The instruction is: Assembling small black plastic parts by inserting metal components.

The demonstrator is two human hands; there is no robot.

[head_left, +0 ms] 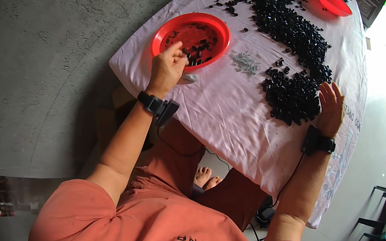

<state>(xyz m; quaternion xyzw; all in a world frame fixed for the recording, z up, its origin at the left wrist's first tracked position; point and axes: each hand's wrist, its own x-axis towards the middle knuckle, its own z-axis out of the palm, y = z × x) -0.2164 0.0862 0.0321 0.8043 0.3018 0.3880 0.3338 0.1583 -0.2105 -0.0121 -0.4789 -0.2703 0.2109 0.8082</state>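
The left hand (167,67), fingers pinched together, drops small black plastic pieces (290,94) into the round red plastic bowl (167,31). The right hand (330,107) lies open and flat beside the heap on the cloth-covered counter (225,111). The next move seems to be another pinch from that heap.

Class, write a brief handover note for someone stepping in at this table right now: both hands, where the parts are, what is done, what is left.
Left hand: fingers pinched over the near rim of the red plate, which already holds some small black parts; whether it grips one cannot be told.
Right hand: open, flat beside the big pile of black parts on the white cloth.
A small heap of grey screws lies between plate and pile.
A second red plate sits at the far end.
Done: a few parts in the plate. Left: most of the pile.
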